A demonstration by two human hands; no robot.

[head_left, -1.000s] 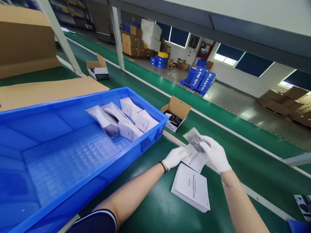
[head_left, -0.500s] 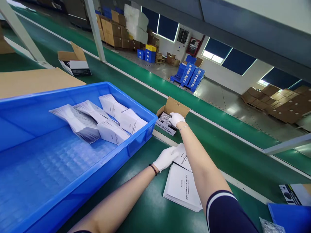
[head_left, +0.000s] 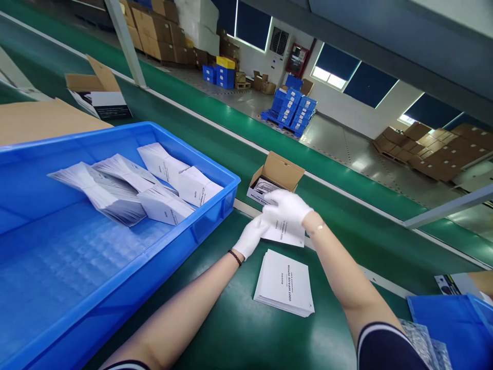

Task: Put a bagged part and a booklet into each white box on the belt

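Observation:
My left hand (head_left: 251,236), in a white glove, is closed on the left edge of a white instruction booklet (head_left: 284,235). My right hand (head_left: 288,207), gloved as well, is over the booklet's upper part, with fingers apart and reaching toward the left fingertips. Whether it touches the paper is hard to see. Just beyond sits a small open carton (head_left: 254,195) with its brown lid up and a plastic-wrapped item (head_left: 265,185) inside. Nearer to me lies a neat stack of booklets (head_left: 284,283) with "Minute Stream 1000" on the top cover.
To the left a large blue bin (head_left: 215,218) contains several banded bundles of booklets (head_left: 103,192). Behind it stands another open carton (head_left: 111,105). At the lower right are a blue tray (head_left: 447,318) and clear plastic bags (head_left: 418,336). A metal post (head_left: 125,43) rises beyond the bin.
My right hand has come back from inside the carton to above the booklet. The left hand has shifted slightly, with the booklet now apart from the stack. The view has shifted a little.

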